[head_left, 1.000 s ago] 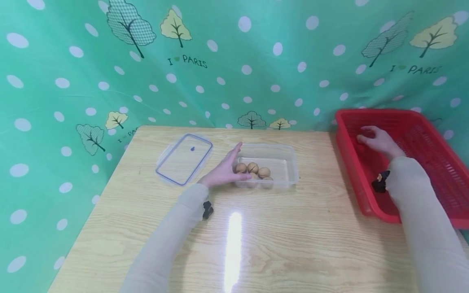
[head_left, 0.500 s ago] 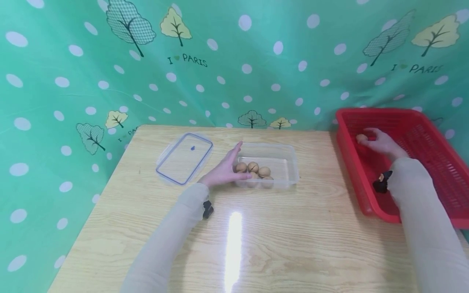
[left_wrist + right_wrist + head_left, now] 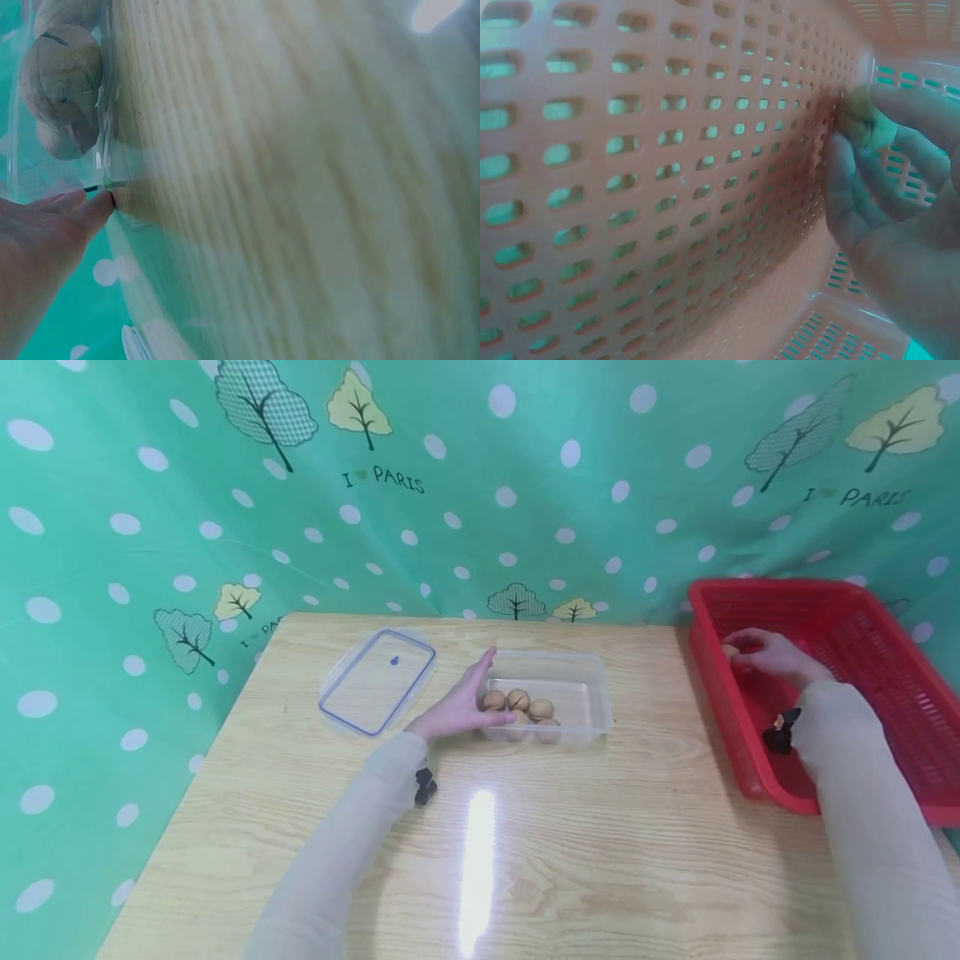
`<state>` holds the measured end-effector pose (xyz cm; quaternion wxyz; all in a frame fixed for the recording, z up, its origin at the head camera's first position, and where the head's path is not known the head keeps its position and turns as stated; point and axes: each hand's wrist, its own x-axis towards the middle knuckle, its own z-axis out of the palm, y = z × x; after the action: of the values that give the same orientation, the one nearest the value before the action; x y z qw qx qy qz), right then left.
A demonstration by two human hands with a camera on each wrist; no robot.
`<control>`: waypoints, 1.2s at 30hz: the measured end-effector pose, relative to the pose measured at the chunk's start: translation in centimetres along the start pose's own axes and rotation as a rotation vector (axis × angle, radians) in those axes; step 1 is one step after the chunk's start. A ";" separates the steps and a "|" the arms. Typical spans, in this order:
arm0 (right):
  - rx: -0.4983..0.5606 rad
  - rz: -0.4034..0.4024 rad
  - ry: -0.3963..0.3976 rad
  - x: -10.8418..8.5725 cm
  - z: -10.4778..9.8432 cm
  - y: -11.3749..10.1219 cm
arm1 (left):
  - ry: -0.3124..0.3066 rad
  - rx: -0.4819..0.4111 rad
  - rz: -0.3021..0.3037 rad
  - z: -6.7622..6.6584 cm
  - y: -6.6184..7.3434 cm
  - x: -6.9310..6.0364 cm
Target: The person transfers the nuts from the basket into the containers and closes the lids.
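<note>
Several round brown walnuts (image 3: 541,709) lie at the left end of a clear plastic box (image 3: 592,697) on the table. My left hand (image 3: 459,706) spans that end with straight, spread fingers, its thumb along the near wall. In the left wrist view, fingertips (image 3: 100,204) touch the box beside the walnuts (image 3: 61,75). Inside the red basket (image 3: 716,710), my right hand (image 3: 776,656) pinches one walnut (image 3: 866,120) between thumb and fingers, close to the perforated left wall. The fingers partly cover this walnut in both views.
A clear lid (image 3: 377,683) with a blue seal lies left of the box. The wooden table (image 3: 600,843) carries a bright light reflection at its front. A green dotted curtain (image 3: 420,552) hangs behind and to the left. The basket's walls rise around my right hand.
My right hand has closed its fingers round the walnut in the basket, and the walnut has shifted slightly left towards the wall. The left hand and the box have stayed in place.
</note>
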<state>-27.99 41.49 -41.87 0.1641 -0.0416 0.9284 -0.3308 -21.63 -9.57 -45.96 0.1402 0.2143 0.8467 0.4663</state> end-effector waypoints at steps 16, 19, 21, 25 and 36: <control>0.095 -0.008 0.107 -1.3 -1.1 -0.1 | -0.006 0.020 0.014 0.1 0.4 0.0; 0.103 -0.001 0.123 -1.7 -1.4 -0.5 | -0.008 0.013 0.018 0.1 0.4 0.0; 0.113 -0.003 0.137 -1.9 -1.7 -0.9 | -0.009 0.008 0.016 0.1 0.4 0.0; 0.135 -0.025 0.161 -2.4 -2.1 -1.8 | -0.007 0.005 0.010 0.0 0.3 -0.1; 0.127 -0.021 0.222 -4.6 -1.7 -5.3 | -0.001 0.016 0.007 -0.1 0.5 -0.2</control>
<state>-24.37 39.23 -36.07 0.0594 -0.0040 0.9175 -0.3932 -21.40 -9.51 -45.51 0.1374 0.2188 0.8494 0.4601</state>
